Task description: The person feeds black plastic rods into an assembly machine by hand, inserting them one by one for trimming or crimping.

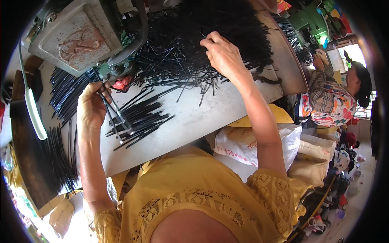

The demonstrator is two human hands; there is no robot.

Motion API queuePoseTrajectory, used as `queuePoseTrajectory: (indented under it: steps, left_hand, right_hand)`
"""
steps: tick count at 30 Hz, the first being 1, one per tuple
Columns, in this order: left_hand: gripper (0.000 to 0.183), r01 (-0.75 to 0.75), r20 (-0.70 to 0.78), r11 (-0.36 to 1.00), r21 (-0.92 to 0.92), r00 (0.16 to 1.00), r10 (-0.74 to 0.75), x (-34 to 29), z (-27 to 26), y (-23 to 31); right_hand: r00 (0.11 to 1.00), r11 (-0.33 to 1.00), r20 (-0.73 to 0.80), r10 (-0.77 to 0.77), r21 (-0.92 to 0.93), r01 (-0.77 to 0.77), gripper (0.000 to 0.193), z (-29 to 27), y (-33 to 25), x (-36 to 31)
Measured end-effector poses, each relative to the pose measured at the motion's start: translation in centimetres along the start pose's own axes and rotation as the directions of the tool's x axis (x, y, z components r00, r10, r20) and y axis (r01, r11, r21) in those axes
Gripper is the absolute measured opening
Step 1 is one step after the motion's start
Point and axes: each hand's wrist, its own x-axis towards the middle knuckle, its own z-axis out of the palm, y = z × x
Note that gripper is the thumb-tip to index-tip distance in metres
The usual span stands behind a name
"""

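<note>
My left hand (92, 106) is closed on a few thin black rods (118, 115), thumb and fingers pinched close under the working head of a green-grey machine (115, 69). The rods slant down from my fingers over a loose bundle of similar rods (139, 119) on the pale tabletop (190, 117). My right hand (223, 54) reaches over the large dark pile of rods (178, 52) at the back of the table. Its fingers are curled inward at the pile; what they grip, if anything, is lost against the black.
More rods (67, 95) lie left of the machine, and others (60, 160) at the left edge. A white lamp tube (35, 115) hangs there. Woven sacks (251, 141) stand below the table's right side. A co-worker (332, 97) sits at another green machine (314, 26) at far right.
</note>
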Motion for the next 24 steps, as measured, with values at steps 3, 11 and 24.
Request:
queuePoseTrajectory:
  steps: [3,11,24]
  left_hand:
    - [0.015,0.055,-0.051,0.995,0.079,0.997,-0.052,0.2,0.3,-0.1]
    - [0.007,-0.005,-0.022,0.978,0.209,1.000,0.010,-0.5,-0.1,-0.2]
    - [0.011,-0.074,-0.032,0.961,0.268,0.996,0.086,-1.5,0.0,-0.7]
  right_hand:
    - [0.999,0.996,-0.038,0.011,-0.092,-0.015,0.017,-0.1,0.8,-0.1]
    - [0.966,0.978,-0.178,-0.186,-0.132,0.164,0.020,-1.1,-0.3,0.7]
    - [0.730,0.846,-0.428,-0.533,-0.295,0.445,0.016,-5.2,-6.2,3.7]
